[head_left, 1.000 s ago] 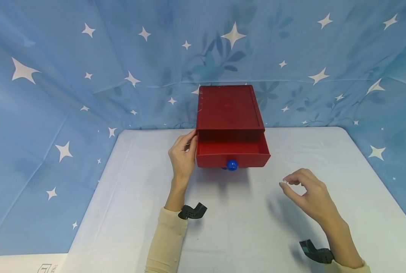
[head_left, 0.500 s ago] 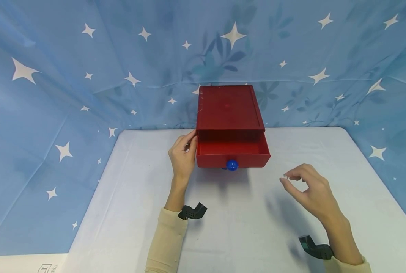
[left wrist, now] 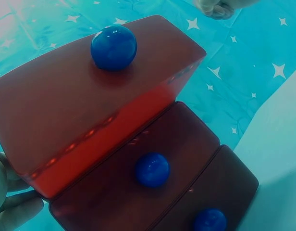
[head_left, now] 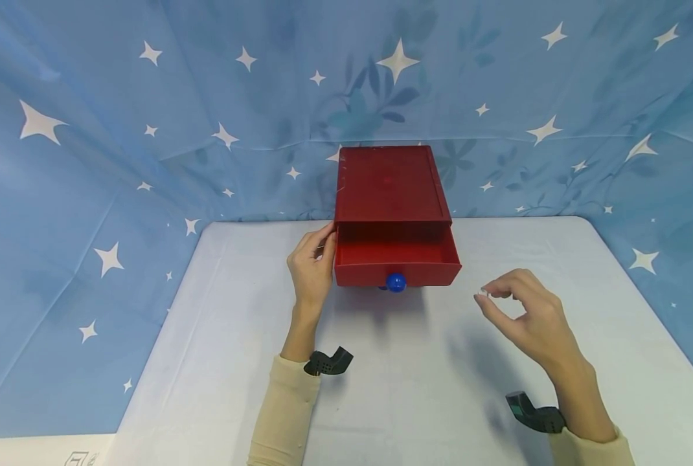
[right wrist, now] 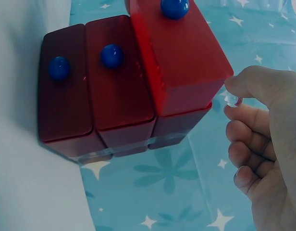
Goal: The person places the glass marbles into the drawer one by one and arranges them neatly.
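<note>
A dark red cabinet [head_left: 388,184] with three stacked drawers stands at the table's back; round blue knobs [right wrist: 112,56] mark the drawer fronts. Its top drawer [head_left: 397,273] is pulled out, showing a bare red floor inside. My left hand [head_left: 313,268] rests its fingertips on the cabinet's left side, near the front edge. Right of the drawer, raised over the table, my right hand [head_left: 524,314] pinches a small clear, glassy piece [right wrist: 231,99] between thumb and index finger. The other fingers are loosely curled in the right wrist view.
A white cloth covers the table [head_left: 253,310]. Behind and beside it hangs a blue curtain [head_left: 253,97] with white stars, close behind the cabinet. Black camera mounts [head_left: 329,361] sit on both wrists.
My right hand has risen a little toward the back of the table, still pinching the clear piece. The left hand, the cabinet and its pulled-out drawer have stayed put.
</note>
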The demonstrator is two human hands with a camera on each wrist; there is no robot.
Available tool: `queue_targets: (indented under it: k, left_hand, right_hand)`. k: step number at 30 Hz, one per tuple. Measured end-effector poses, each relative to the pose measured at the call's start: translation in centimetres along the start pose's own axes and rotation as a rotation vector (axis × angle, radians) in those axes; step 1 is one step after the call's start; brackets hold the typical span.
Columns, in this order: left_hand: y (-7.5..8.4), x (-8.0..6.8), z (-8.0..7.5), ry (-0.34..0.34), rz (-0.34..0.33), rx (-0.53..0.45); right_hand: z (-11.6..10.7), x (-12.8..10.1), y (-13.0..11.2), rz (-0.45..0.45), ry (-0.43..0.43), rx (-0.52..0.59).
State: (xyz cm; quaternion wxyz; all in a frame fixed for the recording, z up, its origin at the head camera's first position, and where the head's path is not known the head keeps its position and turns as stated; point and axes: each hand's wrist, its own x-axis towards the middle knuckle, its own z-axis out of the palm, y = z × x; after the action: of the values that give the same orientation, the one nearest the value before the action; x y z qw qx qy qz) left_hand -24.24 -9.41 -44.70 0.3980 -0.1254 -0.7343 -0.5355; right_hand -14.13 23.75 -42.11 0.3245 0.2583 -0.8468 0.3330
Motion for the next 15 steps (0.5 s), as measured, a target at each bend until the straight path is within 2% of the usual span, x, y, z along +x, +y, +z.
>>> queue_targets:
  k: [8, 15]
  left_hand:
    - [2.8, 0.5, -0.4, 0.005, 0.010, -0.004]
    - [3.2, 0.5, -0.5, 0.008, 0.008, 0.008]
  right_hand:
    - [0.2, 1.2, -0.5, -0.042, 0.035, 0.031]
    - [0.5, 2.8, -1.1, -0.070, 0.056, 0.059]
